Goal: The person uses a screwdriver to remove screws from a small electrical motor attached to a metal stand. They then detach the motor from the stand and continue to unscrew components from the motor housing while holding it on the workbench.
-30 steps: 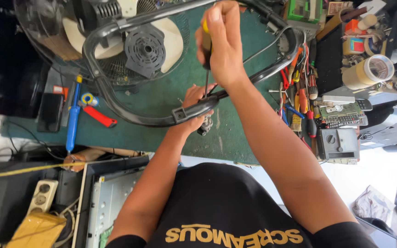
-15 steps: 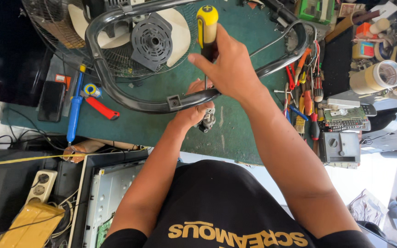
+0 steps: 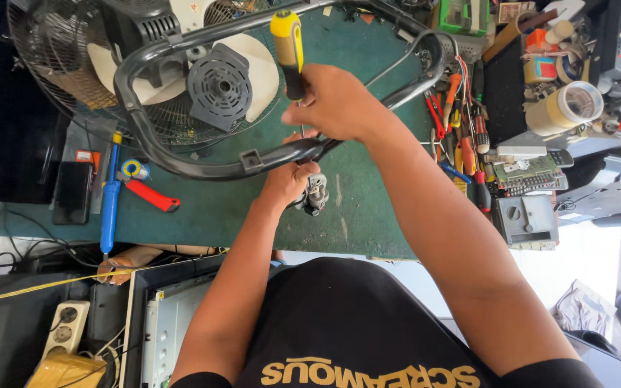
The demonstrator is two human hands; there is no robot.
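A person works at a cluttered green surface (image 3: 368,215), driving a yellow-handled screwdriver (image 3: 287,50) down toward a curved black tubular frame (image 3: 181,167) that loops around a floor fan's motor housing (image 3: 218,86) and wire guard (image 3: 59,79). The right hand (image 3: 336,100) has its grip wrapped fully closed around the black lower part of the handle, the yellow end standing clear above the fist; the thin shaft runs down to the tube, its tip hidden behind the fingers. The left hand (image 3: 289,179) is curled shut beneath the frame, steadying it where it meets a small grey metal fitting (image 3: 316,192), held just at the fingertips. Doing this step well seems to call for keeping the shaft square to the tube, pressing firmly along its axis so the tip does not ride out, and letting the lower hand brace the frame against twisting. A blue soldering iron (image 3: 109,208), red-handled pliers (image 3: 154,195), a roll of tape (image 3: 566,108) and loose screwdrivers (image 3: 468,136) lie near.
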